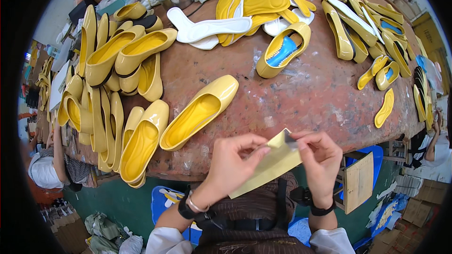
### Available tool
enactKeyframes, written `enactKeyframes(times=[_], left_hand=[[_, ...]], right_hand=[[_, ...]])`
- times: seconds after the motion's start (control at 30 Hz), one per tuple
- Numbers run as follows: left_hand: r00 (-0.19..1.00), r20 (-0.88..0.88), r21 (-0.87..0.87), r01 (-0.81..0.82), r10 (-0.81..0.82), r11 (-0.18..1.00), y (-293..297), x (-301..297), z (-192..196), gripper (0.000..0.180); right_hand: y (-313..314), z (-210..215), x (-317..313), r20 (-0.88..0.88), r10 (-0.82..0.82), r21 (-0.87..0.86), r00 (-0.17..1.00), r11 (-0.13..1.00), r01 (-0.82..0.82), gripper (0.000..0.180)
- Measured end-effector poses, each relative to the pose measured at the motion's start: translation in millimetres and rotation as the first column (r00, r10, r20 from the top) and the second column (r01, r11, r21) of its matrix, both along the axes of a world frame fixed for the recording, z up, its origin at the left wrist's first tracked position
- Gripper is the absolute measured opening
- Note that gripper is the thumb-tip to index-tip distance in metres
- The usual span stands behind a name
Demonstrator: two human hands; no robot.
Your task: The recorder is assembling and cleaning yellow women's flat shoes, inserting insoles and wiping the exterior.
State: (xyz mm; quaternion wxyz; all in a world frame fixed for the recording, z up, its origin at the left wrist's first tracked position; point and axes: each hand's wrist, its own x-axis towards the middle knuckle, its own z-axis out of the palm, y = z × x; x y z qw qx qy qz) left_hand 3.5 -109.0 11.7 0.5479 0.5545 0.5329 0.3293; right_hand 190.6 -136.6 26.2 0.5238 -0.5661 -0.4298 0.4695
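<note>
Yellow is the dominant colour across the worn reddish-brown work surface [301, 89], which carries many glossy flat shoes and loose insoles. Both hands are raised just in front of the near edge of the surface, holding one thin pale-yellow insole sheet [270, 164] between them.

The left hand [230, 162] is closed in a pinch: thumb and fingertips grip the upper left part of the sheet, with the remaining fingers curled. The right hand [320, 157] is likewise closed in a narrow pinch on the top corner of the sheet, where a small flap is folded up. The two hands are near each other, with only the top of the sheet between them. The sheet hangs tilted, its lower end pointing toward the person's left side, above the lap.

On the surface just beyond the hands lies a single glossy yellow flat shoe [200, 113], opening upward, apart from both hands. A second yellow shoe with a blue insert [285, 49] lies farther back. A stack of white and yellow insoles [235, 14] sits at the far side.
</note>
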Motion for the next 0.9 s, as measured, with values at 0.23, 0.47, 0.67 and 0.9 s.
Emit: enactKeyframes(times=[0.23, 0.47, 0.67, 0.9], left_hand=[[0.969, -0.247, 0.334, 0.067, 0.019, 0.940, 85.5, 18.3, -32.3, 0.043], [0.397, -0.910, 0.284, 0.374, 0.124, 0.883, 38.8, -85.3, -27.8, 0.045], [0.926, -0.378, 0.006, 0.021, -0.018, 1.000, 20.8, -113.6, -22.3, 0.051], [0.635, 0.745, -0.313, 0.062, 0.205, 0.948, -20.0, -74.6, -1.2, 0.073]], right_hand=[[-1.3, -2.5, 45.4, -0.004, -0.183, 0.083, 0.983, 0.980, 0.182, 0.007], [-5.2, -10.7, 41.0, 0.079, -0.259, 0.039, 0.963, 0.966, 0.257, 0.012], [1.7, -2.2, 3.3, 0.303, -0.113, 0.203, 0.946, 0.978, 0.052, 0.016], [12.0, 30.4, -34.9, 0.615, -0.250, 0.553, 0.748, 0.812, -0.184, 0.028]])
